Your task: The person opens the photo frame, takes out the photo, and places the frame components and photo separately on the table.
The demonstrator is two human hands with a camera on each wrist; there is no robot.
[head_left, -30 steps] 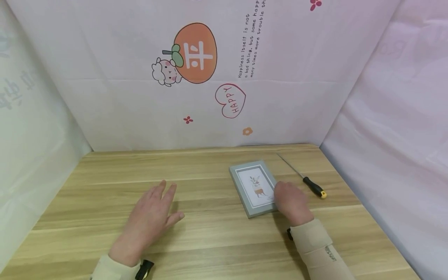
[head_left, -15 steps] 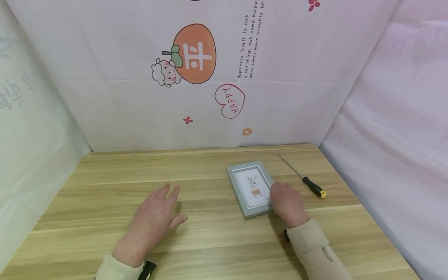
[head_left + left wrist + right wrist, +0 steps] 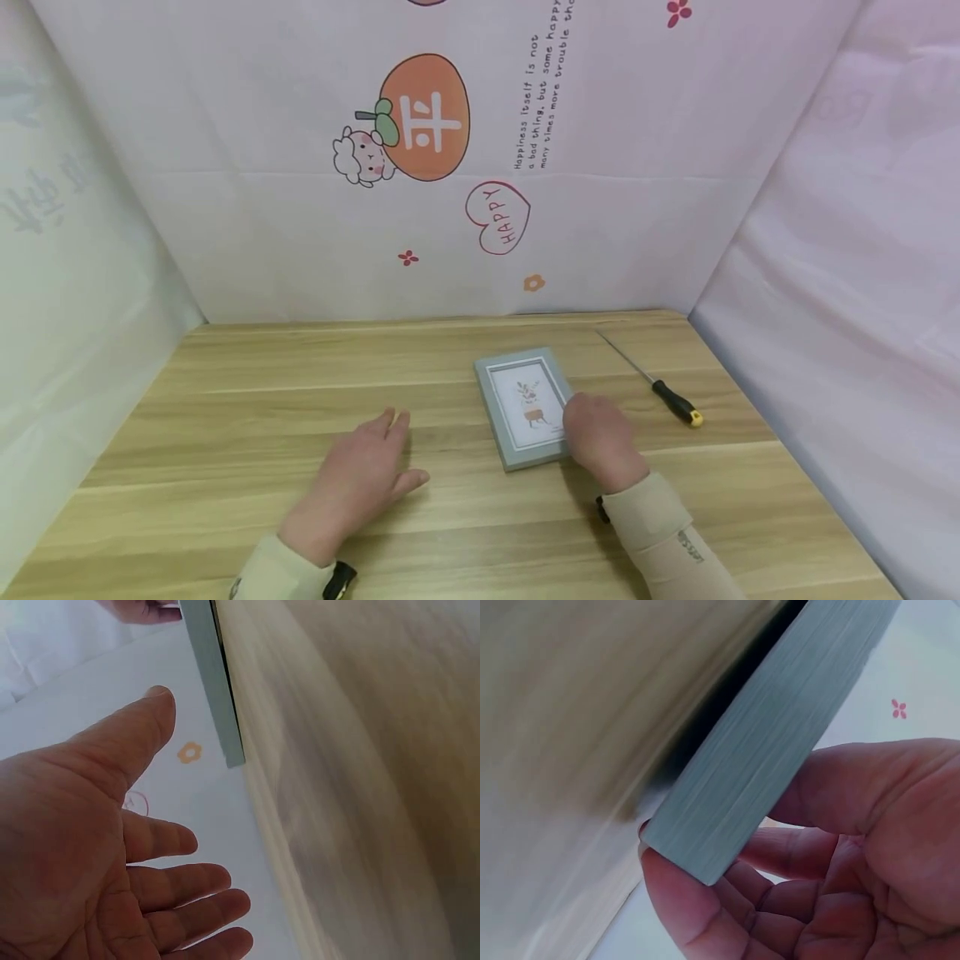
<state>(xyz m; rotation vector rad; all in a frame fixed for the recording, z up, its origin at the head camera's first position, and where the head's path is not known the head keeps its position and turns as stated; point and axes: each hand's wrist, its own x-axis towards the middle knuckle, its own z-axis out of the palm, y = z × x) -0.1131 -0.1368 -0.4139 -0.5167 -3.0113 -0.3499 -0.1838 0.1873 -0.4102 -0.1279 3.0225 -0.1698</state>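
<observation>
A grey-green picture frame (image 3: 495,417) with a plant drawing lies face up, right of the middle of the table. My right hand (image 3: 600,437) grips its right edge. In the right wrist view the thumb lies on one face of the picture frame (image 3: 742,765) and a fingertip curls under the edge, where a dark gap shows above the wood. My left hand (image 3: 360,479) stays apart, left of the picture frame, fingers extended and thumb spread. The left wrist view shows its open palm (image 3: 60,847) facing the frame's edge, holding nothing.
A screwdriver (image 3: 675,403) with a black and yellow handle lies to the right of the picture frame, its shaft pointing toward the back. Printed cloth (image 3: 337,275) hangs behind the wooden table (image 3: 262,375) and along both sides.
The picture frame has moved left across the table with my right hand gripping it. My left hand has shifted right, closer to it. The screwdriver has stayed in place.
</observation>
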